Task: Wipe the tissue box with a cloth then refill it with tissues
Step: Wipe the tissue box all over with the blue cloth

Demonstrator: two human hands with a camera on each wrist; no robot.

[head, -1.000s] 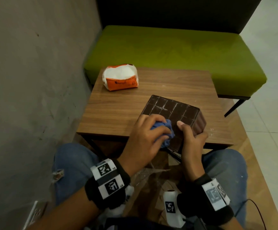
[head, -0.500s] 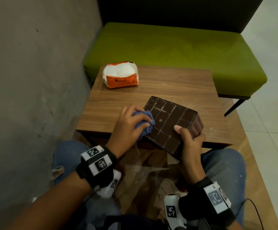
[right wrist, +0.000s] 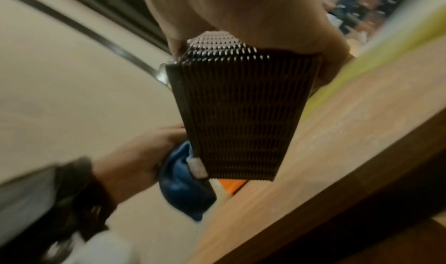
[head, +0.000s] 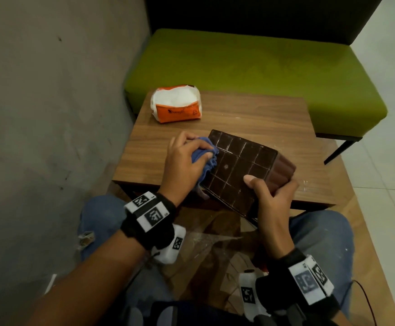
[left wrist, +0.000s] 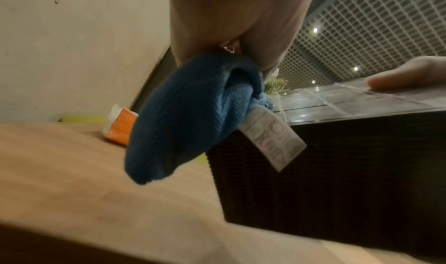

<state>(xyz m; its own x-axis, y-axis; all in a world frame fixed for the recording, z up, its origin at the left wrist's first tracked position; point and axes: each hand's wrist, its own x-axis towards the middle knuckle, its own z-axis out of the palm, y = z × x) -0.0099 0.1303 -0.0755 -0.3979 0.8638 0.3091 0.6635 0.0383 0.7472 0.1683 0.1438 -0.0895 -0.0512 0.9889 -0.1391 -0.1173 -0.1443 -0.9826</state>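
Note:
A dark brown tissue box (head: 241, 168) with a gridded face is tilted at the near edge of the wooden table (head: 250, 114). My right hand (head: 271, 196) grips its near right corner, thumb on the gridded face. My left hand (head: 187, 158) holds a bunched blue cloth (head: 205, 158) against the box's left edge. In the left wrist view the cloth (left wrist: 190, 115) hangs from my fingers beside the box (left wrist: 337, 163), a white label dangling. The right wrist view has the ribbed side of the box (right wrist: 241, 115) in my grip. An orange and white tissue pack (head: 176, 104) lies at the table's far left.
A grey concrete wall (head: 50, 114) runs along the left. A green bench seat (head: 250, 60) with a dark back stands beyond the table. My knees in jeans (head: 318, 229) sit under the table's near edge, with clear plastic wrap (head: 213, 243) between them.
My left hand with the cloth has slid from the near middle of the box's face to its left edge and further up. The box has turned slightly in my right hand.

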